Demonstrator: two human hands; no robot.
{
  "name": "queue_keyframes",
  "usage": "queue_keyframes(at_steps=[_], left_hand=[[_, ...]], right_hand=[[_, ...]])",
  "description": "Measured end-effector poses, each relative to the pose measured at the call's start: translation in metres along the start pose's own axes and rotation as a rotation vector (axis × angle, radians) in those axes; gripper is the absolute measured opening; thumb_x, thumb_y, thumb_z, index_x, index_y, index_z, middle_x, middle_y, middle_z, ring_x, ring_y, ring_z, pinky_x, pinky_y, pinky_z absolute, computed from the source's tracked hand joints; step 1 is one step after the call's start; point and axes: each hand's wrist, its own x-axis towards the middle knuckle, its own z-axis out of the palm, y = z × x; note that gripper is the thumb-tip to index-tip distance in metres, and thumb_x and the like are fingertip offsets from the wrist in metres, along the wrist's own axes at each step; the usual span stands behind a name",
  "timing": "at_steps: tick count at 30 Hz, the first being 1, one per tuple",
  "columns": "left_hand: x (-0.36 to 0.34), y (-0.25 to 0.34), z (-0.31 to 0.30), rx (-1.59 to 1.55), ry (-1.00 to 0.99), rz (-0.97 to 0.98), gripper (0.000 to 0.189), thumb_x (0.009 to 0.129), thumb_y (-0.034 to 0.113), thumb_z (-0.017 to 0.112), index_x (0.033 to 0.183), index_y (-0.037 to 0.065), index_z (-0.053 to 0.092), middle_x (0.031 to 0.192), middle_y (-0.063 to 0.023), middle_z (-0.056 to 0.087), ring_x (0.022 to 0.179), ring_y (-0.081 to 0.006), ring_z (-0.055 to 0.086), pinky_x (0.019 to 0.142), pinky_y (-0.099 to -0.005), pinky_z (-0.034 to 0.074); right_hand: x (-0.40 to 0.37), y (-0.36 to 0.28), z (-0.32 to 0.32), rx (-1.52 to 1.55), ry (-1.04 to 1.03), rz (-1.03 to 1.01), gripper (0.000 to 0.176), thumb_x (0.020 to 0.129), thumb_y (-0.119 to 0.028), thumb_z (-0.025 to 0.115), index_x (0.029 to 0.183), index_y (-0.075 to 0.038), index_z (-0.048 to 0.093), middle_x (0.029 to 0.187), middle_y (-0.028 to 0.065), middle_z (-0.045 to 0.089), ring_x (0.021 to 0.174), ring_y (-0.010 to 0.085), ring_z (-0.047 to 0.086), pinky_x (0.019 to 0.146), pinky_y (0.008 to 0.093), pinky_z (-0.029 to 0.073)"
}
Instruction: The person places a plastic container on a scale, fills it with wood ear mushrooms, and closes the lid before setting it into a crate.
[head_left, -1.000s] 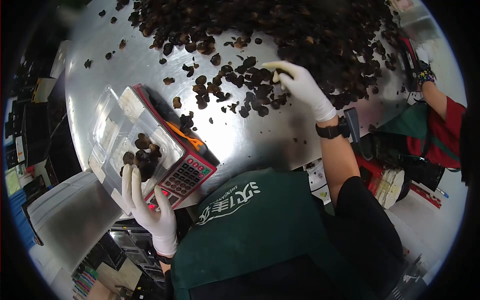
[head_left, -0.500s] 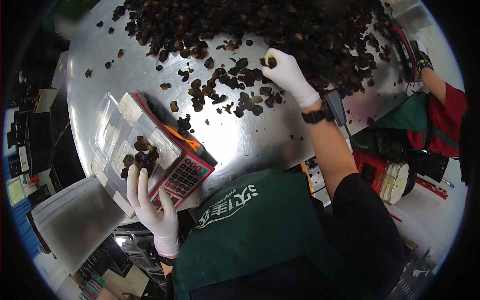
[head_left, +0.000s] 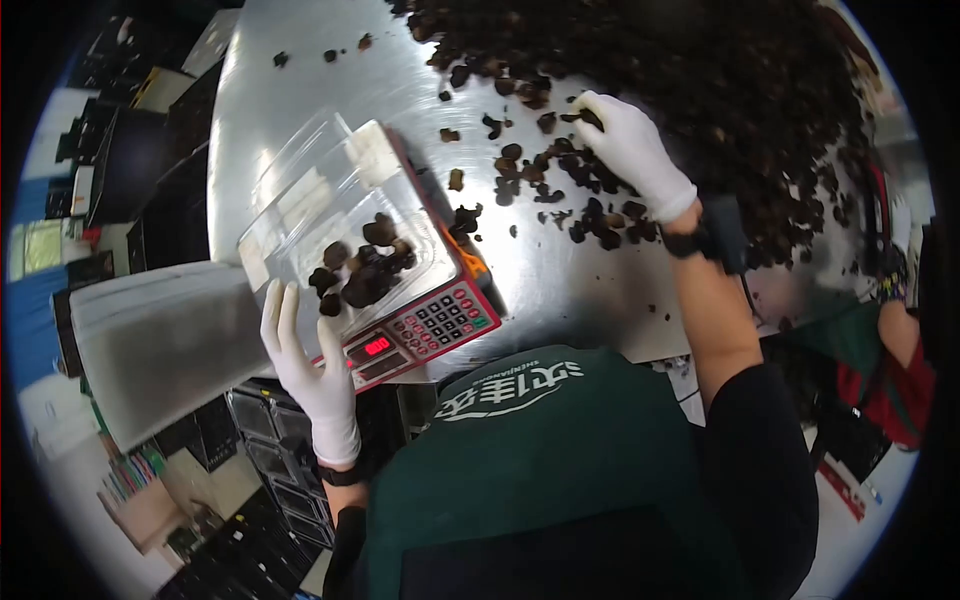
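Observation:
My right hand [head_left: 635, 152], in a white glove, is closed with a dark piece of wood ear mushroom [head_left: 588, 118] at its fingertips. It hovers over loose wood ears [head_left: 605, 222] on the metal table. My left hand [head_left: 312, 385], also gloved, has its fingers stretched out and apart at the front left corner of a red scale [head_left: 440, 322]. Nothing shows in it. On the scale sits a clear plastic box [head_left: 440, 262] with its lid [head_left: 290, 190] folded open, holding several wood ears [head_left: 368, 278]. Red digits glow on the scale's display [head_left: 376, 347].
A large heap of wood ears [head_left: 720, 90] covers the far right of the metal table [head_left: 250, 110]. Something orange [head_left: 470, 258] pokes out beside the scale. A translucent bin [head_left: 165, 345] stands at the left. Another person's arm [head_left: 898, 330] shows at the right edge.
The whole view has shifted, putting the scale further right. My left hand has drawn back from the wood ears in the box. My right hand still grips a piece above the table.

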Motion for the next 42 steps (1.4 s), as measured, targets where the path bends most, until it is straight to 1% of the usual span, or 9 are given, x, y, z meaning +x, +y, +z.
queue_keyframes(at_steps=[4, 10, 14, 18, 22, 30, 36, 40, 42], left_hand=[[-0.003, -0.023, 0.020, -0.099, 0.000, -0.069, 0.050, 0.092, -0.001, 0.057, 0.141, -0.002, 0.048, 0.144, -0.0208, 0.048, 0.134, -0.0349, 0.046, 0.113, -0.0427, 0.034], [0.003, -0.008, 0.032, -0.124, 0.014, -0.064, 0.054, 0.106, 0.032, 0.041, 0.148, -0.003, 0.039, 0.148, -0.0201, 0.047, 0.134, -0.0343, 0.045, 0.111, -0.0421, 0.034], [0.001, -0.011, 0.031, -0.012, -0.071, -0.028, 0.054, 0.102, 0.023, 0.052, 0.148, -0.002, 0.040, 0.144, -0.0194, 0.050, 0.126, -0.0337, 0.051, 0.106, -0.0416, 0.037], [0.002, -0.010, 0.033, 0.022, -0.091, 0.014, 0.054, 0.099, 0.022, 0.057, 0.146, 0.000, 0.044, 0.137, -0.0225, 0.057, 0.114, -0.0377, 0.061, 0.097, -0.0413, 0.048], [0.003, -0.017, 0.038, -0.005, -0.059, 0.102, 0.053, 0.098, 0.018, 0.057, 0.146, -0.001, 0.043, 0.139, -0.0221, 0.054, 0.117, -0.0365, 0.058, 0.098, -0.0414, 0.046], [0.000, -0.019, 0.037, -0.040, -0.130, 0.051, 0.054, 0.096, 0.009, 0.056, 0.147, -0.001, 0.042, 0.144, -0.0210, 0.049, 0.127, -0.0353, 0.050, 0.108, -0.0423, 0.036], [-0.002, -0.017, 0.034, 0.004, -0.120, 0.068, 0.056, 0.093, 0.007, 0.058, 0.146, 0.000, 0.043, 0.144, -0.0210, 0.049, 0.127, -0.0353, 0.049, 0.106, -0.0424, 0.036], [0.001, -0.010, 0.031, 0.063, -0.114, 0.054, 0.049, 0.097, 0.012, 0.057, 0.143, -0.001, 0.047, 0.141, -0.0208, 0.052, 0.121, -0.0359, 0.054, 0.099, -0.0419, 0.049], [-0.001, -0.008, 0.030, -0.012, -0.159, -0.021, 0.054, 0.092, 0.004, 0.057, 0.144, -0.002, 0.045, 0.145, -0.0220, 0.046, 0.132, -0.0370, 0.045, 0.113, -0.0446, 0.033]], right_hand=[[-0.004, -0.131, 0.029, 0.717, -0.157, -0.175, 0.025, 0.086, -0.019, 0.069, 0.107, -0.005, 0.068, 0.092, 0.0114, 0.069, 0.077, 0.0222, 0.067, 0.068, 0.0345, 0.053], [-0.008, -0.221, 0.075, 0.305, -0.180, -0.541, 0.048, 0.082, -0.046, 0.067, 0.097, -0.001, 0.067, 0.110, 0.0188, 0.062, 0.105, 0.0350, 0.061, 0.094, 0.0484, 0.046], [-0.007, -0.176, 0.060, 0.529, 0.203, -0.531, 0.033, 0.082, -0.035, 0.066, 0.092, -0.003, 0.069, 0.110, 0.0170, 0.062, 0.108, 0.0335, 0.059, 0.094, 0.0472, 0.045], [-0.027, -0.041, 0.035, 0.117, 0.401, -0.024, 0.037, 0.075, -0.015, 0.066, 0.110, -0.005, 0.071, 0.119, 0.0160, 0.064, 0.111, 0.0334, 0.061, 0.095, 0.0425, 0.050], [-0.109, 0.073, 0.026, -0.075, 0.240, 0.151, 0.047, 0.080, -0.016, 0.068, 0.127, -0.010, 0.062, 0.133, 0.0138, 0.058, 0.126, 0.0326, 0.052, 0.105, 0.0421, 0.043], [-0.133, 0.051, 0.041, 0.212, 0.319, 0.196, 0.041, 0.079, -0.010, 0.071, 0.120, -0.009, 0.065, 0.114, 0.0090, 0.061, 0.112, 0.0300, 0.055, 0.098, 0.0386, 0.045], [-0.090, 0.045, 0.042, -0.206, 0.176, 0.040, 0.035, 0.080, -0.021, 0.071, 0.115, -0.017, 0.070, 0.110, 0.0047, 0.065, 0.104, 0.0250, 0.060, 0.090, 0.0363, 0.047], [-0.072, 0.038, 0.028, 0.105, 0.085, 0.237, 0.021, 0.083, -0.025, 0.071, 0.095, -0.009, 0.075, 0.087, 0.0086, 0.069, 0.084, 0.0278, 0.067, 0.080, 0.0364, 0.053], [-0.070, 0.049, 0.021, 0.263, 0.191, 0.331, 0.024, 0.084, -0.027, 0.071, 0.094, -0.006, 0.074, 0.088, 0.0120, 0.070, 0.080, 0.0265, 0.067, 0.076, 0.0347, 0.053]])
